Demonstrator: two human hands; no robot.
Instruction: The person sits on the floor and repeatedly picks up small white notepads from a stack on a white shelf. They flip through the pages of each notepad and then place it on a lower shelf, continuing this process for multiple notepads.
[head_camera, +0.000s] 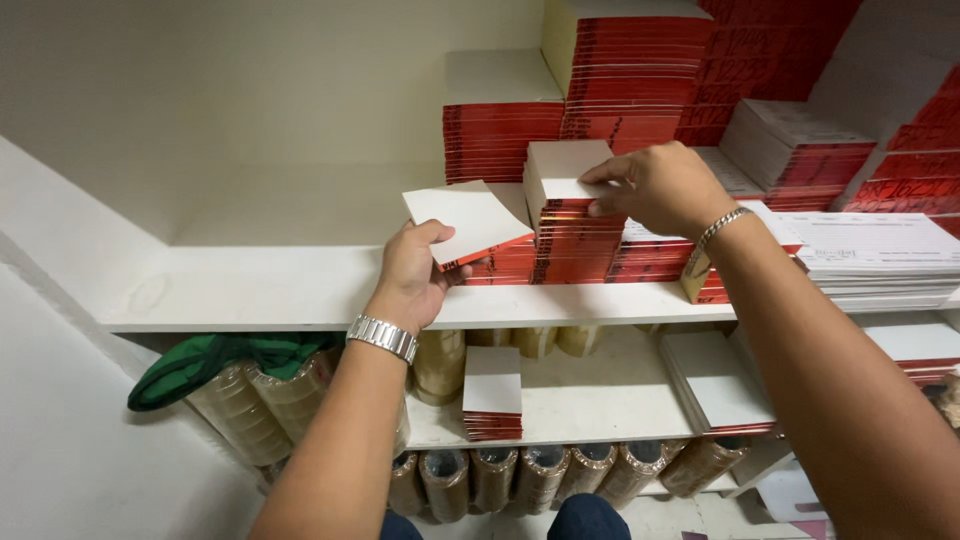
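My left hand (415, 272), with a metal watch on its wrist, grips a thin white-covered booklet with a red edge (466, 222), held tilted just above the upper shelf. My right hand (655, 187), wearing a chain bracelet, rests its fingers on the top of a stack of the same red-edged booklets (570, 215) standing on the upper white shelf (280, 300). The held booklet sits just left of that stack, over a lower pile.
Taller stacks of red-edged booklets (620, 70) fill the back and right. A pile of printed paper pads (880, 255) lies at right. On the lower shelf sit a small booklet stack (493, 393), tape rolls (250, 400) and green cloth (220, 360).
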